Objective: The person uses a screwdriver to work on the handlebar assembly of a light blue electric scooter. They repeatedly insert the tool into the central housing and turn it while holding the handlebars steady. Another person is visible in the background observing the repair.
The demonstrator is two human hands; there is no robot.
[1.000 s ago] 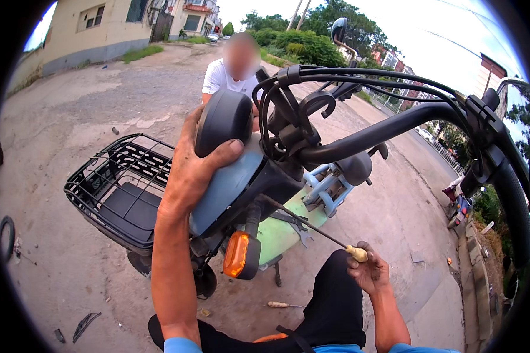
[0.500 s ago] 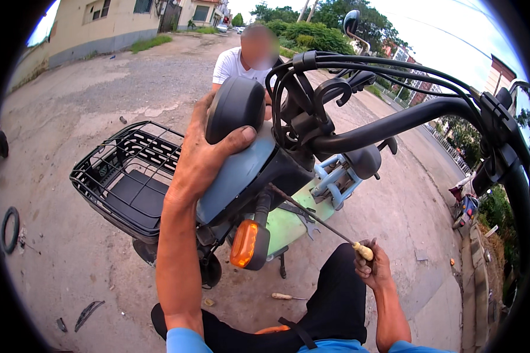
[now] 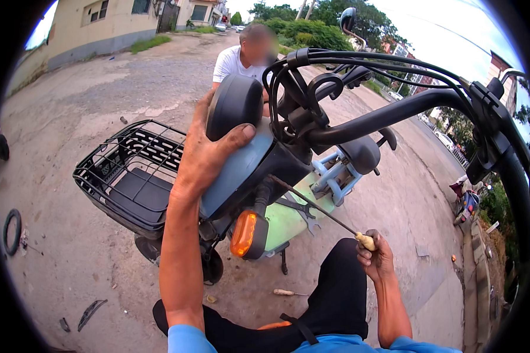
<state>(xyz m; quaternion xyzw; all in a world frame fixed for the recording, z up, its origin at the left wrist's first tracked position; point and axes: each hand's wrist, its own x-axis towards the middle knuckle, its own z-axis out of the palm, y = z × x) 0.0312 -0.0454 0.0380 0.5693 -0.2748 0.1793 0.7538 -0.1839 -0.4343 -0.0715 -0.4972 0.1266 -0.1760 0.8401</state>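
Note:
My left hand (image 3: 203,153) is wrapped round the black rounded headlight housing (image 3: 234,109) at the front of an electric scooter. Its thumb lies over the near edge, just above the light-blue front panel (image 3: 241,170); the far fingers are partly hidden. In my right hand (image 3: 378,259), the fingers close on the yellowish handle of a long screwdriver (image 3: 324,210). The rusty shaft slopes up to the left, its tip against the dark panel just above an orange turn signal (image 3: 244,234). Whether the tip sits in a screw cannot be seen.
Black handlebars (image 3: 388,120) with cables cross the upper right. A wrench (image 3: 305,213) lies on the green footboard. A wire basket (image 3: 121,188) is at left. Another screwdriver (image 3: 284,292) and a black ring (image 3: 12,232) lie on the ground. Beyond the scooter is a person in a white shirt (image 3: 229,63).
The view has shifted slightly. My left hand keeps its hold on the headlight housing, and the screwdriver stays at the same spot with little visible movement.

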